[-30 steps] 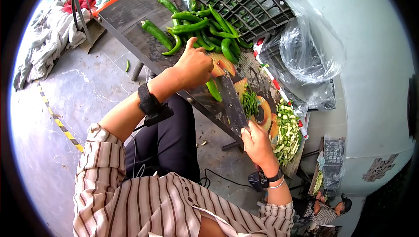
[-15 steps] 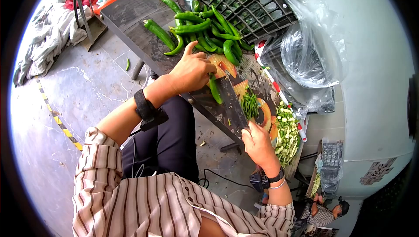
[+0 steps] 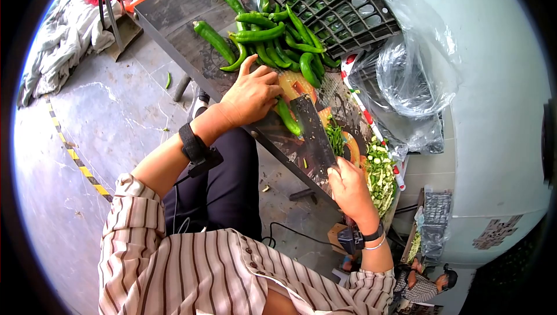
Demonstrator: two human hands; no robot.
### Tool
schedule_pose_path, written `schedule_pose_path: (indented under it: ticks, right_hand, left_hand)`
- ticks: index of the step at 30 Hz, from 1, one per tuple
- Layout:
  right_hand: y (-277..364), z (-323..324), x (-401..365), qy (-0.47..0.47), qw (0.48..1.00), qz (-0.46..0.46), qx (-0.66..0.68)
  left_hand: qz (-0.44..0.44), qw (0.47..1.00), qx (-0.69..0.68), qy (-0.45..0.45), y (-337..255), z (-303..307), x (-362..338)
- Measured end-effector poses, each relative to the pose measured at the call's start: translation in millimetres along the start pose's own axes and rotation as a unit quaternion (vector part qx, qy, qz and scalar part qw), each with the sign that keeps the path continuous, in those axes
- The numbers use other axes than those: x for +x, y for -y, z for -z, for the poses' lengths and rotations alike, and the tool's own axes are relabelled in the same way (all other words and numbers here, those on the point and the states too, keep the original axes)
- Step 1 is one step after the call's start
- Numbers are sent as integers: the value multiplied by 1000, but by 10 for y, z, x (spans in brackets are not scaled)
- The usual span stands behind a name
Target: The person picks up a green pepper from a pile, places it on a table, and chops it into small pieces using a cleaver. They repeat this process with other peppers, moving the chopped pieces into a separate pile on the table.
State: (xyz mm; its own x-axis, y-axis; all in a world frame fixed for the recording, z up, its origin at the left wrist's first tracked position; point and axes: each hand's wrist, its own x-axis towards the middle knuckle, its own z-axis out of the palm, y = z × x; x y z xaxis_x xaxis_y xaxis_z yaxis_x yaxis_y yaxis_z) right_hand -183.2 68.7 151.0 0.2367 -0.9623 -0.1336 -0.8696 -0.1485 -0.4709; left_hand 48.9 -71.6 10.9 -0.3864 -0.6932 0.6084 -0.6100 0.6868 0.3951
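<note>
On the dark table (image 3: 168, 10), my left hand (image 3: 253, 91) curls its thumb and fingers over the upper end of a green pepper (image 3: 288, 119), its index finger stretched toward the pile. My right hand (image 3: 351, 187) is closed round the handle of a wide dark cleaver (image 3: 314, 135). The handle is mostly hidden in my fist. The blade lies just right of the pepper. Whole green peppers (image 3: 255, 35) are heaped beyond my left hand. Right of the blade are thin green pieces (image 3: 335, 138), and farther right a pile of chopped pale-green pieces (image 3: 380, 178).
A black crate (image 3: 331, 4) stands at the table's far edge, beside clear plastic wrap (image 3: 406, 77). Cloths (image 3: 64, 48) and a metal-handled dustpan (image 3: 122, 36) are on the floor at left. At lower right is another person (image 3: 420, 286) beside a second crate (image 3: 436, 222).
The cleaver and my right hand have shifted slightly to the right. The tip of the held pepper has swung a little to the right. My left hand keeps its grip, slightly farther left.
</note>
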Motion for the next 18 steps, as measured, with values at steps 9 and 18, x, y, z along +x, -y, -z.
schedule_pose_path:
  ticks: [9, 18]
  right_hand:
    - [-62, 12, 40, 7, 1000, 19, -5]
    - [-5, 30, 89, 36, 999, -6, -8]
  left_hand:
    - [-9, 999, 29, -23, -25, -3, 4]
    - [-5, 1000, 10, -5, -11, -17, -4]
